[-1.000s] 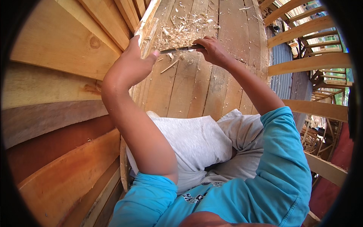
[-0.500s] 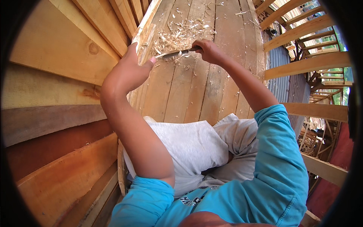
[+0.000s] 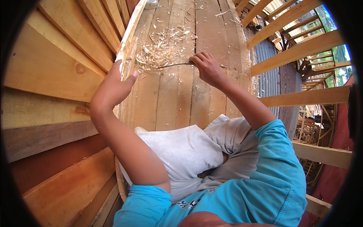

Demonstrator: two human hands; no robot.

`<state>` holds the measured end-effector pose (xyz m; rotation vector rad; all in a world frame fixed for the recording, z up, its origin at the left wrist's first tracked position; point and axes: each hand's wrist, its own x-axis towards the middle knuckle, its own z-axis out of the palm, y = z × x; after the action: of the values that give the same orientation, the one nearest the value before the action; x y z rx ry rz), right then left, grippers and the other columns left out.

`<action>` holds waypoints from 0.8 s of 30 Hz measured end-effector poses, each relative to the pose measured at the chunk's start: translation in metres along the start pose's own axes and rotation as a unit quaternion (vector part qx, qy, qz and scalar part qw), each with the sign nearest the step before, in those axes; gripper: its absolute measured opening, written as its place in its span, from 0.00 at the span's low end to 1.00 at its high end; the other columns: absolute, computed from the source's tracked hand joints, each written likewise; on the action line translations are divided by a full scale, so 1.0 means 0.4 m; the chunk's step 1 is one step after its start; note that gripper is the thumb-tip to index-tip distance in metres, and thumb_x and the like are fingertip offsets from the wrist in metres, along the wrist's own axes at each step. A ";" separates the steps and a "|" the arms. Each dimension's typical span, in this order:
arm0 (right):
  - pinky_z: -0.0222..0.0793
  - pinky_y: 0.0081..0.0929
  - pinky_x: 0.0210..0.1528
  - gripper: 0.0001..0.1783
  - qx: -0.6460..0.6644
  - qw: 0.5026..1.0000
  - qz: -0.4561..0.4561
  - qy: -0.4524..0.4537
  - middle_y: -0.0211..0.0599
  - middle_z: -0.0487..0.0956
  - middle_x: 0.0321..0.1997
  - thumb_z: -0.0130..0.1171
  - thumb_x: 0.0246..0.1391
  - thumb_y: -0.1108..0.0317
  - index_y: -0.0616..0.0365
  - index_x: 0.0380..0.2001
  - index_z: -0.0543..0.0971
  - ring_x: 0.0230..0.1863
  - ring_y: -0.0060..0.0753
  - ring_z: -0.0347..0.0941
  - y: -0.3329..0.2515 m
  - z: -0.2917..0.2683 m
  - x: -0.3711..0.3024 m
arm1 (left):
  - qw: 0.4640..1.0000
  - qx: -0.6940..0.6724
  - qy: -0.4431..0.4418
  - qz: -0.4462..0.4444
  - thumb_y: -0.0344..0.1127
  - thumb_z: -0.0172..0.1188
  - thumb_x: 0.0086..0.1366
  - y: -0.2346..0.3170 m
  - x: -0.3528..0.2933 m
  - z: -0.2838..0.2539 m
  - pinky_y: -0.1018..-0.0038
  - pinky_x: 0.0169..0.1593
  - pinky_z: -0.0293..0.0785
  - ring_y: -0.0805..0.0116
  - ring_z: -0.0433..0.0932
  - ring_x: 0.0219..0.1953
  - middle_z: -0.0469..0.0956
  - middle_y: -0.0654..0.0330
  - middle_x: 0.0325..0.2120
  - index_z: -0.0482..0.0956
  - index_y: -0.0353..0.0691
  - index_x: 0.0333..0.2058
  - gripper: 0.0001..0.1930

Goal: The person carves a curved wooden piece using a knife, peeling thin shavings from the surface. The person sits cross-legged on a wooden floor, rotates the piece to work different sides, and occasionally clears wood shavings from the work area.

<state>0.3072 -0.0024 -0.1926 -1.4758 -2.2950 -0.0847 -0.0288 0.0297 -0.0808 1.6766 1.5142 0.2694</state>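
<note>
My left hand (image 3: 114,85) is wrapped over a long pale wooden strip (image 3: 129,36), with the thumb on its inner side. The strip runs away from me along the left side of the plank floor; its near part is hidden by my hand and forearm. In my right hand (image 3: 208,70), fingers closed round the handle, is a thin dark knife (image 3: 174,65). The blade points left toward the strip, just over the floor, and its tip is apart from my left thumb. Curled wood shavings (image 3: 159,49) lie heaped just beyond the blade.
Wooden boards (image 3: 49,64) form a wall close on my left. Slatted rails (image 3: 302,96) stand on the right, with grey corrugated sheets (image 3: 269,68) beyond. My legs in light trousers (image 3: 177,151) rest on the plank floor (image 3: 166,102). A small pale object (image 3: 151,3) sits at the far end.
My right hand has drawn the knife rightward, away from my left hand, and the blade now shows nearly edge-on. The left hand keeps its hold. The whole view has shifted somewhat.
</note>
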 end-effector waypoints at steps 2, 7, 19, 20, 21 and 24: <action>0.65 0.36 0.49 0.18 0.016 0.998 0.056 -0.024 0.37 0.76 0.40 0.53 0.47 0.82 0.55 0.43 0.75 0.48 0.42 0.71 0.013 -0.015 -0.035 | 1.000 0.011 -0.003 -0.015 0.50 0.56 0.67 0.007 0.000 -0.001 0.63 0.63 0.61 0.58 0.70 0.61 0.69 0.43 0.59 0.52 0.41 0.69 0.37; 0.67 0.42 0.44 0.13 -0.025 0.990 0.139 0.009 0.42 0.77 0.39 0.55 0.55 0.77 0.56 0.45 0.74 0.42 0.47 0.73 0.065 -0.107 -0.111 | 0.998 0.061 -0.002 -0.013 0.51 0.55 0.67 0.037 -0.012 -0.001 0.62 0.61 0.65 0.51 0.71 0.59 0.66 0.40 0.61 0.53 0.36 0.67 0.38; 0.73 0.43 0.50 0.23 -0.023 0.766 0.642 -0.026 0.58 0.79 0.47 0.59 0.48 0.64 0.71 0.44 0.74 0.50 0.58 0.76 0.479 -0.073 -0.378 | 0.995 0.092 -0.042 -0.014 0.52 0.57 0.67 0.045 0.021 0.019 0.62 0.63 0.62 0.56 0.71 0.60 0.66 0.41 0.61 0.56 0.39 0.67 0.37; 0.73 0.43 0.49 0.22 -0.023 0.766 0.637 -0.084 0.57 0.80 0.45 0.58 0.49 0.62 0.70 0.42 0.77 0.49 0.57 0.76 0.486 -0.075 -0.375 | 0.994 0.100 -0.039 -0.010 0.52 0.57 0.67 0.049 0.019 0.019 0.62 0.63 0.61 0.55 0.70 0.61 0.65 0.41 0.61 0.56 0.39 0.67 0.37; 0.74 0.42 0.48 0.21 -0.024 0.763 0.630 -0.142 0.56 0.81 0.44 0.58 0.49 0.61 0.69 0.40 0.79 0.48 0.57 0.77 0.491 -0.079 -0.374 | 0.994 0.093 -0.046 -0.019 0.52 0.56 0.67 0.054 0.017 0.020 0.63 0.64 0.61 0.55 0.68 0.62 0.64 0.41 0.62 0.57 0.39 0.66 0.37; 0.75 0.42 0.42 0.19 -0.095 0.815 0.564 -0.092 0.54 0.82 0.35 0.57 0.49 0.59 0.66 0.35 0.83 0.42 0.54 0.80 0.363 -0.045 -0.296 | 0.994 0.089 -0.044 -0.036 0.52 0.56 0.67 0.056 0.012 0.009 0.64 0.65 0.59 0.53 0.63 0.66 0.62 0.41 0.64 0.57 0.39 0.66 0.36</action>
<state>0.4833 -0.0453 -0.2440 -2.7814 -1.1778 0.1850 -0.0091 0.0343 -0.0692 1.7445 1.5661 0.0219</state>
